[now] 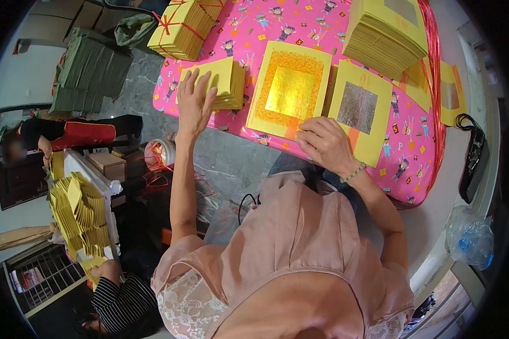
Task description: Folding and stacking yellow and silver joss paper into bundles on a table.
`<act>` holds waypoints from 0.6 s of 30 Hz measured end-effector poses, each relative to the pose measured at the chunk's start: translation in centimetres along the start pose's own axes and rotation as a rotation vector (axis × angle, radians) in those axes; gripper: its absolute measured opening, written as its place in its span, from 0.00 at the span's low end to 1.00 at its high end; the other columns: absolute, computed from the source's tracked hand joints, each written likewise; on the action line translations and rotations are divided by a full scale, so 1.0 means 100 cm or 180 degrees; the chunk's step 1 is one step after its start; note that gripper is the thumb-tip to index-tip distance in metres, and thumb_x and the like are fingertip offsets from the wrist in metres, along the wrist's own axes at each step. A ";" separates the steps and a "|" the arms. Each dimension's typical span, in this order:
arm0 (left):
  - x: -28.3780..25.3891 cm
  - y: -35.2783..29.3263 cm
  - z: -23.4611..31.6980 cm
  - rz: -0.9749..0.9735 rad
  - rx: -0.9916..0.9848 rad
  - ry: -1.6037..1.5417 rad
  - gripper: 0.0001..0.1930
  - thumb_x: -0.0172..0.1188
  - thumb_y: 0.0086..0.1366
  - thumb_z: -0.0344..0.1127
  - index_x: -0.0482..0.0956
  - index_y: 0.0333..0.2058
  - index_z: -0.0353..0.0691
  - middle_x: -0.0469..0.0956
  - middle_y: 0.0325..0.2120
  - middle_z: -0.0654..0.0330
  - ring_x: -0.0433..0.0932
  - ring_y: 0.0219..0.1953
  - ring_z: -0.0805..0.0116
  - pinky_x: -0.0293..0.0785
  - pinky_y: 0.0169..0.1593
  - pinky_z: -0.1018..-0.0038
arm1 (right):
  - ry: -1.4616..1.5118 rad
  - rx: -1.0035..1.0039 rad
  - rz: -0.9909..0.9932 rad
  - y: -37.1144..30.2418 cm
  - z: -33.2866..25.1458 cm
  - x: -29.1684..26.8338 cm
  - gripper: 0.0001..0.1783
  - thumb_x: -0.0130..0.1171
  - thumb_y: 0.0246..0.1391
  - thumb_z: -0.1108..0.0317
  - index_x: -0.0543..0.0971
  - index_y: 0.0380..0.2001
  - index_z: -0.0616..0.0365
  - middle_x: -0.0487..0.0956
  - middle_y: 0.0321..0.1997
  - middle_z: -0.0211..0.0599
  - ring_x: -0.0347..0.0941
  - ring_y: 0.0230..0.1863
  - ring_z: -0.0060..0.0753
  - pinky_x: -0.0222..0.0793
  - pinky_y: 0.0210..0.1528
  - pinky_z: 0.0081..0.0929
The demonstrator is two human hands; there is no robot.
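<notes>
My left hand point(195, 107) lies with fingers stretched over a folded stack of yellow paper point(223, 76) near the table's left edge. Beside it is a pile of yellow paper whose top sheet point(291, 90) bears a bright gold foil square in an orange printed frame. At that sheet's lower right corner, my right hand point(325, 141) has its fingers bent together on the paper; the thumb tip is partly hidden. Just right of it sits a yellow sheet with a silver foil square point(357, 107), partly under my right wrist.
A pink patterned cloth point(249, 34) covers the table. A red-tied yellow bundle point(178, 31) and a tall yellow stack point(382, 48) stand farther back. Red ribbon strands point(435, 113) hang at the right. Leftward, two people work by a table of yellow paper bundles point(82, 209).
</notes>
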State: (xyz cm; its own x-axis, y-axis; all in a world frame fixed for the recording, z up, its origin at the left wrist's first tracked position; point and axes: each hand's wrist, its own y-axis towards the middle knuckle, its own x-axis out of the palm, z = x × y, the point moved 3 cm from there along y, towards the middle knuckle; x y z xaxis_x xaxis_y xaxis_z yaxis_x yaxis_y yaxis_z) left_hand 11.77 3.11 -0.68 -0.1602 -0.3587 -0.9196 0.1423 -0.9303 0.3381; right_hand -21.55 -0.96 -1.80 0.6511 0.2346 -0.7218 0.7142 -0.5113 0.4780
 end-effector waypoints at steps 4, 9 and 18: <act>-0.016 0.000 0.047 -0.0038 0.0338 -0.0978 0.20 0.64 0.63 0.37 0.79 0.54 0.43 0.73 0.55 0.49 0.70 0.59 0.49 0.68 0.61 0.59 | 0.0483 0.0322 0.0141 0.003 0.004 0.000 0.05 0.67 0.50 0.71 0.83 0.29 0.60 0.82 0.34 0.34 0.76 0.37 0.35 0.72 0.41 0.32; -0.006 -0.009 0.095 -0.0887 0.1147 -0.1525 0.26 0.73 0.53 0.47 0.82 0.48 0.42 0.79 0.47 0.54 0.76 0.51 0.55 0.74 0.54 0.63 | 0.0878 0.0680 0.0109 0.008 0.006 0.000 0.04 0.66 0.52 0.72 0.82 0.28 0.62 0.81 0.30 0.36 0.76 0.35 0.35 0.72 0.37 0.30; 0.011 -0.011 0.107 -0.0965 0.1418 -0.1396 0.24 0.71 0.54 0.50 0.83 0.46 0.42 0.79 0.44 0.56 0.76 0.49 0.56 0.74 0.50 0.63 | 0.1195 0.1068 0.0113 0.007 0.012 0.002 0.04 0.65 0.54 0.72 0.83 0.29 0.62 0.81 0.29 0.35 0.75 0.33 0.31 0.70 0.34 0.27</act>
State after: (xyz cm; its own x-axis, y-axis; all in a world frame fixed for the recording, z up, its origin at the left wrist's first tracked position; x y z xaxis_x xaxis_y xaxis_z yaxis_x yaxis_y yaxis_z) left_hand 0.98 2.93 0.05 -0.5228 0.0113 -0.8524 -0.3705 -0.9035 0.2153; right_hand -21.26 -2.24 -2.19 0.7650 0.4620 -0.4487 0.6082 -0.7475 0.2672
